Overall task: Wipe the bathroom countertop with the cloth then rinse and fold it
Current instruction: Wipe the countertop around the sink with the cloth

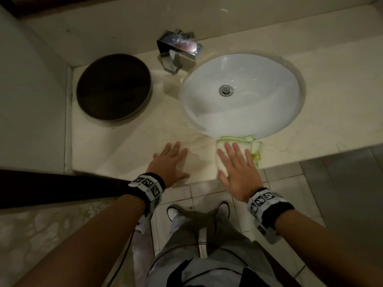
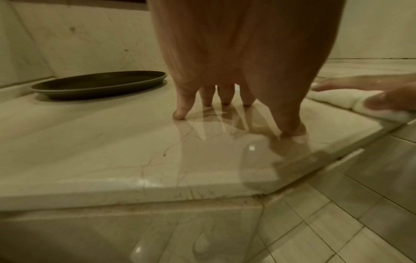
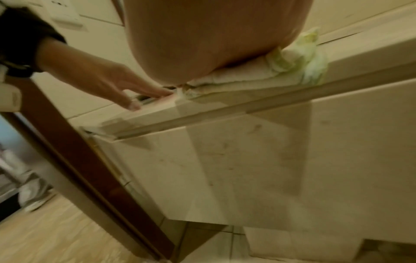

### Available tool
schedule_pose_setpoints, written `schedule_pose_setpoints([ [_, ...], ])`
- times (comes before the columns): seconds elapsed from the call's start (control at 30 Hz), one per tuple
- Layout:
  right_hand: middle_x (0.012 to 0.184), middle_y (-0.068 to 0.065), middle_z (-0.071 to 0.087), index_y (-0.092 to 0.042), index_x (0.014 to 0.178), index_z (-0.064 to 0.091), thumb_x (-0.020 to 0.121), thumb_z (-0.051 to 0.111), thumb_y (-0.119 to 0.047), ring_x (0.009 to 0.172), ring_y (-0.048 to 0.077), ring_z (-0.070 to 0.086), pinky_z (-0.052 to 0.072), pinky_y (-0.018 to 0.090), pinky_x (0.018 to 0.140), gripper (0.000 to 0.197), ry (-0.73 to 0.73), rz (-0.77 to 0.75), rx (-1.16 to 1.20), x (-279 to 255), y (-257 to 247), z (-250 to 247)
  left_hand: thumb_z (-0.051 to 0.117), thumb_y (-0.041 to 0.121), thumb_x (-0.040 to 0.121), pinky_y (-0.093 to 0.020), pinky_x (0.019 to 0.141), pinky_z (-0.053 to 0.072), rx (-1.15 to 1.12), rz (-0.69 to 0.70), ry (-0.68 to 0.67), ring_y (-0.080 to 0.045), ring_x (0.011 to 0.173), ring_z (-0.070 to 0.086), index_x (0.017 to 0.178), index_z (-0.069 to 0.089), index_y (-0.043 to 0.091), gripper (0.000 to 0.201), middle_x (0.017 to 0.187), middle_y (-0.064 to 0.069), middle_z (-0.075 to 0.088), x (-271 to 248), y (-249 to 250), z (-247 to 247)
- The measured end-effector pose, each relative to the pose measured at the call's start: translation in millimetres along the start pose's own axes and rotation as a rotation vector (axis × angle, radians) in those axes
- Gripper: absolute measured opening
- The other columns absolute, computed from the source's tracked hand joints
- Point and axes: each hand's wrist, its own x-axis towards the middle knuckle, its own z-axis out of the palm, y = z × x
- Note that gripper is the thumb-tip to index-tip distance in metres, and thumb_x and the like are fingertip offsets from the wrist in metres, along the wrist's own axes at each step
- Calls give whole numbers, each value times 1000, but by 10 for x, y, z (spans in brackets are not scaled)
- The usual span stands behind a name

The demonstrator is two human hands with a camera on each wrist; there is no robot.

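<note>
The pale marble bench (image 1: 132, 141) fills most of the head view, running from the wall on the left to its front edge above the tiled floor (image 1: 207, 191). Set into it is a white oval sink (image 1: 207, 112) with a metal drain (image 1: 226, 90) at its middle, and a chrome tap (image 1: 176, 52) stands at the back, just behind the sink's left rim. Left of the sink, a dark round tray (image 1: 113, 87) rests on the bench near the corner. The person's left hand (image 1: 170, 160) lies with its fingers spread and straight on the bare bench near the front edge; the left wrist view shows its fingertips (image 2: 180, 113) touching the glossy stone, so this grip is open and holds nothing. The right hand (image 1: 236, 166) lies flat, fingers straight and slightly apart, pressing down on the cloth (image 1: 253, 146), so its grip is open too, with nothing curled round the fabric. The cloth is white with green edging, folded into several layers, and sits at the front edge of the bench just in front of the sink's near rim, with its green-trimmed corners showing past the fingers on the right. In the right wrist view the cloth's (image 3: 292, 60) stacked layers sit right at the bench's edge. Both wrists wear bands with black and white markers (image 1: 148, 184)
</note>
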Motion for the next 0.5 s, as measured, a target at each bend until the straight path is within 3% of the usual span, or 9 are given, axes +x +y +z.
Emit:
schedule_pose_setpoints([
  [0.07, 162, 3, -8, -26, 155, 4, 94, 18, -51, 149, 22, -13, -1, 51, 120, 67, -17, 93, 6, -87, 340, -74, 53, 60, 88, -58, 116, 11, -16, -16, -25, -24, 148, -9, 153, 0, 33, 89, 161, 3, -14, 7, 16, -20],
  [0.2, 161, 1, -11, -24, 155, 6, 94, 14, -52, 148, 20, -14, -5, 48, 120, 68, -11, 170, 10, -189, 697, -154, 54, 60, 87, -58, 116, 10, -16, -40, -45, -23, 148, -11, 153, -2, 34, 90, 160, 4, -17, 36, 12, -20],
  [0.33, 162, 11, -7, -18, 155, 6, 93, 12, -51, 148, 31, -13, -6, 56, 117, 71, 7, 230, 40, -104, 480, -98, 55, 59, 87, -59, 115, 10, -21, -48, -51, -22, 148, -12, 153, -2, 34, 91, 160, 4, -18, 33, 25, -14],
  [0.5, 159, 12, -21, -17, 154, -7, 96, 10, -49, 144, 32, -27, -11, 59, 115, 69, -74, 154, 48, 51, 183, -100, 55, 58, 87, -60, 116, 9, -29, -60, -67, -22, 148, -14, 153, -2, 34, 91, 160, 4, -19, 43, 42, -14],
])
